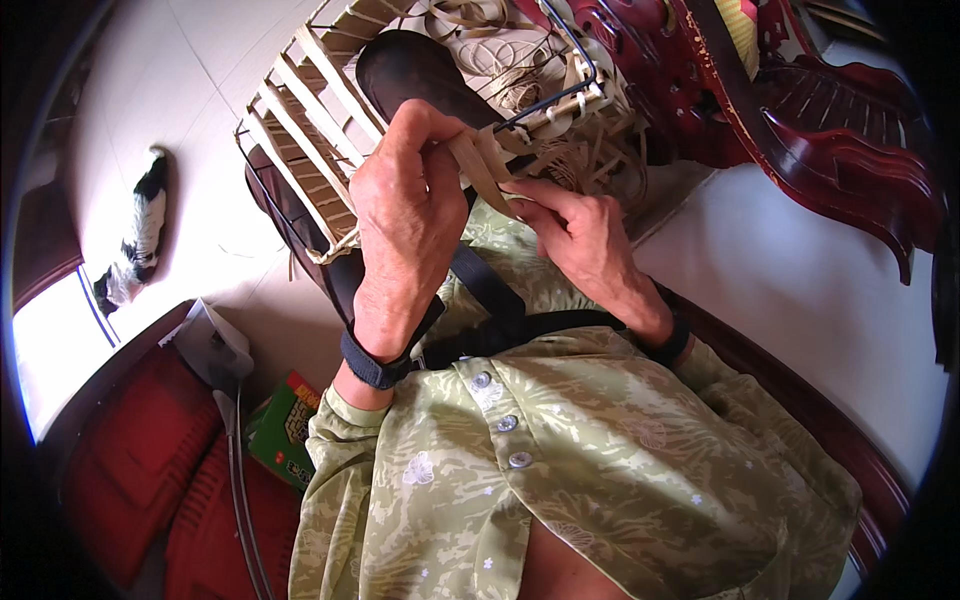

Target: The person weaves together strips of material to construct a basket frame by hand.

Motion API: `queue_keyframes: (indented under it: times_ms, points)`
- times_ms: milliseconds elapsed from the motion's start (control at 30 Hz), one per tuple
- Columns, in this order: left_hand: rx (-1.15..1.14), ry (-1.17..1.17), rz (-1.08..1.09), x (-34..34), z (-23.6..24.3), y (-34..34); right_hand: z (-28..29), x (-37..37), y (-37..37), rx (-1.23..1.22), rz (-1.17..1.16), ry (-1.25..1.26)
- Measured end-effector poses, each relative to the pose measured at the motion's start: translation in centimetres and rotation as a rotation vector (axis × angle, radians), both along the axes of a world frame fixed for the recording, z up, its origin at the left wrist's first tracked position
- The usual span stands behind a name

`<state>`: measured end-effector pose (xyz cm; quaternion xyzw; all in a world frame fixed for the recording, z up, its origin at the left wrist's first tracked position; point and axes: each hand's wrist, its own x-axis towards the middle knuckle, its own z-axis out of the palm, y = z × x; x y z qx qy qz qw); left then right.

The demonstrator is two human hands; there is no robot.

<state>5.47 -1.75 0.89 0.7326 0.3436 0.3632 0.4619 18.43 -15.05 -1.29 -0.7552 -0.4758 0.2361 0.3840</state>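
Observation:
Between my two hands runs a flat tan strip (478, 172), folded over near the corner of a black metal frame (592, 70). My left hand (405, 200) is closed, its thumb and fingers pinching the strip's upper part. Lower and to the right, my right hand (580, 228) pinches the same strip between thumb and fingertips. Tan bands (315, 100) wrap the frame's left side in a slatted pattern. Loose tan strips (605, 165) hang in a tangle beside my right hand. Inside the frame's outline lies a ball of thin twine (515, 88).
Carved dark red wooden furniture (820, 150) curves along the right. At left, a black-and-white animal (146, 225) lies on the pale tiled floor (215, 50). Red cushions (135, 460), a green box (285, 430) and a whitish object (213, 343) sit at lower left.

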Motion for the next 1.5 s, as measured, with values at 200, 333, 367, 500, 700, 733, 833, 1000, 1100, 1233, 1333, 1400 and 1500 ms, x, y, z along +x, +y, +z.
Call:
queue_keyframes:
  times_ms: [200,333,367,500,700,733,833,1000,1100,1233,1333,1400,1500]
  points:
    - [0.018,0.068,-0.018,-0.3,0.8,0.2,1.2,-0.7,0.6,0.065,-0.185,0.193]
    - [0.004,0.089,-0.014,-0.3,1.2,0.2,-0.6,0.2,0.9,-0.116,-0.127,0.019]
    - [0.003,0.096,-0.017,-0.3,1.1,0.1,-1.1,0.4,1.2,-0.178,-0.107,-0.044]
    - [-0.025,0.115,-0.024,-0.3,1.5,0.3,-1.7,0.8,2.4,-0.144,-0.178,-0.015]
    - [0.011,0.098,-0.026,-0.1,1.2,0.5,-2.7,1.9,1.0,0.097,-0.076,-0.171]
    - [-0.017,0.1,-0.024,0.0,1.6,0.4,-3.2,2.4,0.3,0.074,-0.069,-0.198]
    - [-0.024,0.103,-0.019,-0.2,1.4,0.4,-9.5,7.0,-3.4,-0.454,-0.006,-0.378]
    - [-0.045,0.089,-0.032,-0.2,1.5,0.4,-22.6,14.4,-12.1,-1.017,0.098,-0.505]
    - [-0.064,0.108,-0.026,-0.6,1.5,0.3,-18.0,12.3,-10.3,-0.949,0.064,-0.489]
    - [-0.01,0.099,-0.007,-0.4,1.2,0.4,-2.4,6.7,-3.5,-0.575,-0.075,-0.44]
    - [0.005,0.079,-0.02,-0.3,1.3,0.4,3.8,2.1,-1.3,-0.209,-0.015,-0.053]
    - [0.001,0.08,-0.019,-0.3,1.4,0.4,3.2,0.4,-0.2,-0.057,0.023,-0.027]
    - [0.014,0.094,-0.009,-0.3,1.2,0.3,0.6,0.3,1.0,0.021,-0.041,-0.213]
